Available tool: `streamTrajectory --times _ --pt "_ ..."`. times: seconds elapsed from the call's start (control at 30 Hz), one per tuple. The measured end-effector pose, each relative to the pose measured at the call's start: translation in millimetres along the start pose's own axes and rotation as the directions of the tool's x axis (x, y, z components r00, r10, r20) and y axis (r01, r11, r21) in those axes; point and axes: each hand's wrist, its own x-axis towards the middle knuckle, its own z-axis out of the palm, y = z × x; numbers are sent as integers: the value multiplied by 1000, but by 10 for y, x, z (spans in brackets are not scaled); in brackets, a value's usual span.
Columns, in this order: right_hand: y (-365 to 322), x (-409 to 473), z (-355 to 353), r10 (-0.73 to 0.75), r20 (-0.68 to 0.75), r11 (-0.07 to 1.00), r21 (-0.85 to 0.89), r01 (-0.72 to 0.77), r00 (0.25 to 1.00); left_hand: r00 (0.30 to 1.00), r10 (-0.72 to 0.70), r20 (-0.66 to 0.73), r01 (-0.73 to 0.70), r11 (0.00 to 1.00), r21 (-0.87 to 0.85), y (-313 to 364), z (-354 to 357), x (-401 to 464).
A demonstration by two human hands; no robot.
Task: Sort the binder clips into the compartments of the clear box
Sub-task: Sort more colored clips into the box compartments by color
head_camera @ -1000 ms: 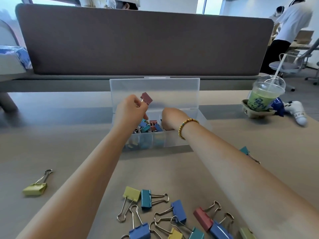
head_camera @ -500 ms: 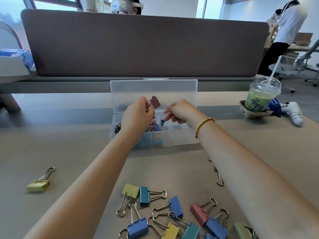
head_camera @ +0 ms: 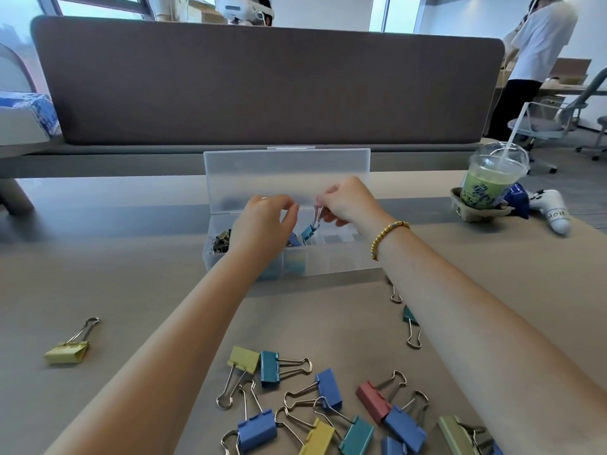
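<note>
The right hand (head_camera: 348,201) pinches the wire handles of a small teal clip (head_camera: 308,230), which hangs over the middle of the clear box (head_camera: 328,257). The left hand (head_camera: 266,221) is over the box too, fingers curled, but I cannot tell if it holds anything. More clips (head_camera: 328,408) lie on the table (head_camera: 131,290) near the person.

The clear box (head_camera: 331,257) is frosted and see-through. Binder clips on the beige table (head_camera: 131,274) are blue (head_camera: 257,431), teal (head_camera: 270,367), yellow (head_camera: 67,352), pink-red (head_camera: 372,401) and pale green (head_camera: 455,436), with silver wire handles. The drink (head_camera: 486,187) is light green; the bracelet (head_camera: 386,236) is golden
</note>
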Motion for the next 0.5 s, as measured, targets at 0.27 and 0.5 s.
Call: streamTrajectory --times 0.27,0.5 --pt "47 147 285 -6 68 963 -267 24 998 996 -75 42 74 997 32 -265 17 -53" --pt "2 218 455 -13 64 904 -426 40 998 996 -88 26 87 996 25 -283 39 -53"
